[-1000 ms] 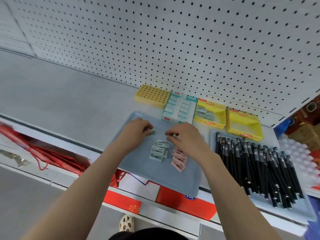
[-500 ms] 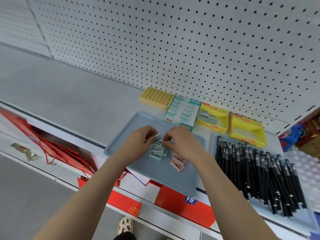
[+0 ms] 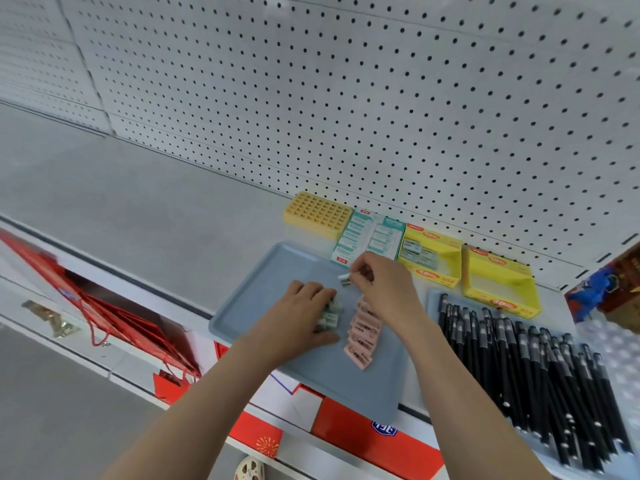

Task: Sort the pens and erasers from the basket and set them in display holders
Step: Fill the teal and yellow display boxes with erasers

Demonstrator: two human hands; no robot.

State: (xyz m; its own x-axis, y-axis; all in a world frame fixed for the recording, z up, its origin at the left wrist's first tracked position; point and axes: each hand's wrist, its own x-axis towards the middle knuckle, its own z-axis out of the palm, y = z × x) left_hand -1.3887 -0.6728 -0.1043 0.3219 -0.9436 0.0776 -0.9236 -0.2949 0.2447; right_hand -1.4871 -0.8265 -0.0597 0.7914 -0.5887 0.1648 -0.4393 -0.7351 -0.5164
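Observation:
A grey-blue tray [image 3: 263, 292] lies on the shelf with a row of pink erasers [image 3: 363, 332] and several green-white erasers [image 3: 330, 315] on it. My left hand [image 3: 299, 317] rests over the green-white erasers, fingers curled round them. My right hand [image 3: 384, 285] is raised above the tray's far side and pinches one green-white eraser [image 3: 344, 279]. Behind stand a green-white eraser box [image 3: 369, 237], a yellow display holder [image 3: 431, 254] with several erasers in it and a second yellow holder [image 3: 498, 282]. Black pens [image 3: 526, 368] lie on a tray at the right.
A yellow grid pen holder [image 3: 317, 213] stands at the back left of the boxes, against the pegboard wall [image 3: 346, 98]. Bare grey shelf [image 3: 121, 209] stretches to the left. Red bags [image 3: 114, 323] hang below the shelf edge.
My right hand has lifted one green-white eraser away from the pile toward the boxes. My left hand has closed down over the remaining green-white erasers. The camera has shifted.

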